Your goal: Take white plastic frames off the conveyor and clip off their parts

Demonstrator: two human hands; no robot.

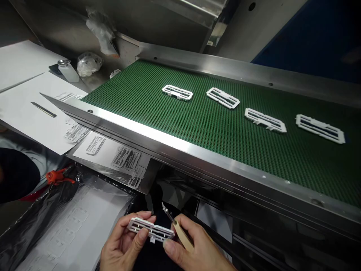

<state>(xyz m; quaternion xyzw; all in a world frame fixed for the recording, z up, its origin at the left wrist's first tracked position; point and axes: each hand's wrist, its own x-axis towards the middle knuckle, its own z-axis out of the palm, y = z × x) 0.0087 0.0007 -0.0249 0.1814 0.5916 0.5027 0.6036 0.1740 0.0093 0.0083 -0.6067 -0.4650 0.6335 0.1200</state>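
My left hand point(124, 244) pinches the left end of a white plastic frame part point(150, 229), held level below the conveyor's front edge. My right hand point(194, 248) steadies the part's right end with its thumb and holds a small knife point(176, 226) with a tan handle, the thin blade pointing up and left just above the part. Several more white frame parts point(177, 92) lie in a row on the green conveyor belt point(197, 124).
The conveyor's steel rail point(169, 145) runs across in front of me. White sheets with loose white parts point(76, 131) lie on the left. A plastic-lined box point(67, 222) of parts sits below left. A red clip point(58, 176), a bottle point(67, 69) and a blade point(43, 109) are nearby.
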